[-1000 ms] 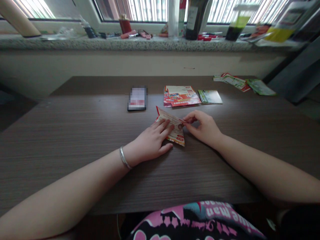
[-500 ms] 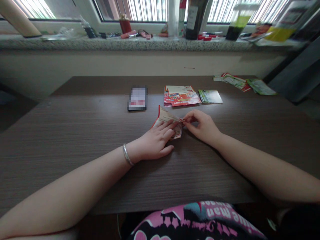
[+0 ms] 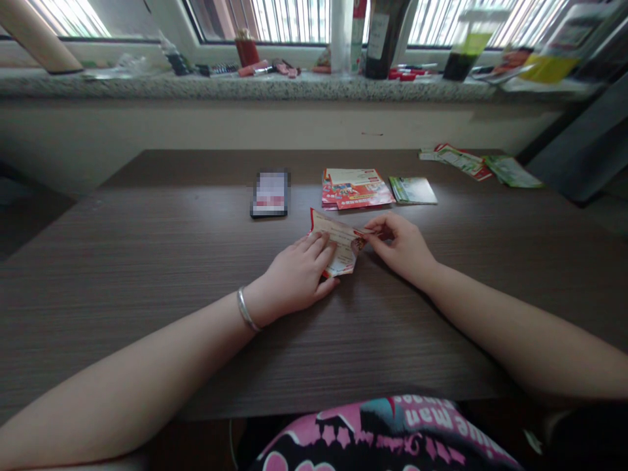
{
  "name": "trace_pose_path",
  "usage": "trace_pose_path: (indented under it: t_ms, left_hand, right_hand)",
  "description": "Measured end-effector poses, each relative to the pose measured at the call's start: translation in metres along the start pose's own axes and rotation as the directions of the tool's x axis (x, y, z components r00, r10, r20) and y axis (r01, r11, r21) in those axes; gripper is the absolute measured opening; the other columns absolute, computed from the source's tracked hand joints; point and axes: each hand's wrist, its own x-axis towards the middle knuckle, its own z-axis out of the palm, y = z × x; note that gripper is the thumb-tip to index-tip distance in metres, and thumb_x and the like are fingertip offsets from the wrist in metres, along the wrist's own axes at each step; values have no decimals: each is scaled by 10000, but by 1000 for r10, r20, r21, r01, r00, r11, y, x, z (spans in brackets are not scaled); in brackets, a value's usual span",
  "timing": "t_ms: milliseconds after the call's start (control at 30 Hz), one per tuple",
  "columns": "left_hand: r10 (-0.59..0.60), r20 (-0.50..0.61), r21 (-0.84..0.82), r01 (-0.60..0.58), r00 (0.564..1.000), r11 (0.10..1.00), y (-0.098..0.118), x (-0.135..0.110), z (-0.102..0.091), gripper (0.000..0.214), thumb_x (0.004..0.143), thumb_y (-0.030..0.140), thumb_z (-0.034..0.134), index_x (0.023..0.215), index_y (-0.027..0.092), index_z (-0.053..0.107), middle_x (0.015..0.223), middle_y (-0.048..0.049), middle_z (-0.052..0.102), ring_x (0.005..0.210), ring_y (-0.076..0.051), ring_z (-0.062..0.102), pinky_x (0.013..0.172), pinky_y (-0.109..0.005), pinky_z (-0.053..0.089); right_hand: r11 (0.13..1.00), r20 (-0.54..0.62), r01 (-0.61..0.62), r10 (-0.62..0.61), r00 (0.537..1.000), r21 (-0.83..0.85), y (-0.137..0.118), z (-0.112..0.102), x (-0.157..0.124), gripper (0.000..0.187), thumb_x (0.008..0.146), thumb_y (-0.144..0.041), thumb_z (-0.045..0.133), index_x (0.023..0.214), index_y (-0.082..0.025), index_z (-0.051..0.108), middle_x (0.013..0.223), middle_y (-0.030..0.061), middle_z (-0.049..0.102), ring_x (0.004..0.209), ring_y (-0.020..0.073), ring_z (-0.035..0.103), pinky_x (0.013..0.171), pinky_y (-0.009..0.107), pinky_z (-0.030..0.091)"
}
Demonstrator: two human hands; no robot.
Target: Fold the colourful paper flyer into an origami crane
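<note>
A printed paper leaflet (image 3: 343, 245), cream with red edges and partly folded, lies in front of me on the brown wooden table (image 3: 196, 353). My left hand (image 3: 299, 271), with a silver bangle at the wrist, rests on its left part; the fingers lie flat and the thumb is apart near the lower edge. At the leaflet's right corner, my right hand (image 3: 400, 245) pinches the paper between thumb and fingertips and lifts it a little. Just beyond stands a stack of red and cream leaflets (image 3: 358, 190), with a smaller green and white stack (image 3: 415, 190) beside it.
A phone (image 3: 269, 194), its screen blurred, lies left of the leaflets. Loose green and red papers (image 3: 466, 162) are at the table's far right. Behind, the granite windowsill (image 3: 294, 88) carries bottles, a red holder (image 3: 246, 49) and small items.
My left hand has slid slightly left, uncovering more of the leaflet. My right hand has drawn its corner a little to the right, so the paper is spread wider.
</note>
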Motion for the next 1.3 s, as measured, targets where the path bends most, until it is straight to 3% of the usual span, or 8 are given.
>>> trace_pose_path:
  t_ms: [100,167,400,600,833,967,1133,1300]
  left_hand:
    - [100,-44,24,-99,994,995,7,0,-6,402,976,314,396,1284,106,549,1342,-150,560,1277,-297,487,1095,-444,366]
    - [182,-40,-18,-182,983,983,8,1,-8,374,981,248,382,1318,180,527,1363,-96,553,1270,-257,494,1062,-415,403]
    - [203,58,-120,-195,977,973,1,0,-3,525,947,472,446,1429,264,413,1536,-102,341,1440,-325,244,1159,-562,170]
    - [138,124,-86,-128,983,988,0,-3,-3,681,917,565,461,1487,224,311,1559,-120,285,1456,-338,187,1160,-556,150]
    - [69,17,26,-70,997,997,8,-6,-8,581,947,527,404,1386,155,479,1361,-124,539,1245,-331,458,1021,-462,385]
    - [79,-8,31,-78,997,996,8,-3,-10,585,933,520,430,1369,133,479,1329,-136,543,1194,-326,483,968,-452,422]
    - [59,-49,10,-59,997,998,6,3,-11,380,915,427,489,1135,130,576,1124,-124,624,1045,-299,556,903,-441,458]
    - [-1,-211,-43,-8,977,999,0,4,1,378,860,395,601,1106,118,528,1130,-140,596,983,-278,582,850,-414,504]
  right_hand:
    - [998,-72,-57,60,996,34,2,1,2,78,814,-240,639,868,-214,588,793,19,660,658,150,613,622,310,539]
    - [992,-103,-96,104,989,81,5,1,3,95,807,-237,642,875,-218,578,755,6,650,614,142,600,586,302,526]
    - [978,-39,-113,122,992,177,11,2,4,126,791,-259,651,879,-223,568,794,15,670,676,163,641,644,336,553]
    - [999,35,3,-5,999,48,7,-1,2,147,752,-152,629,884,-212,606,848,28,666,744,169,641,724,350,558]
    - [994,86,105,-101,991,-40,2,-5,1,186,738,-97,600,884,-210,618,848,21,665,746,162,617,711,319,539]
    - [990,115,123,-114,987,-69,4,-4,2,177,737,-100,601,876,-207,621,858,25,657,767,169,617,721,322,533]
    - [983,131,161,-148,980,-94,3,-5,3,188,736,-72,584,870,-200,620,848,26,639,791,170,609,724,316,524]
    - [987,92,132,-123,988,-92,4,-4,3,193,739,-67,583,882,-190,623,848,25,642,771,158,608,709,306,530]
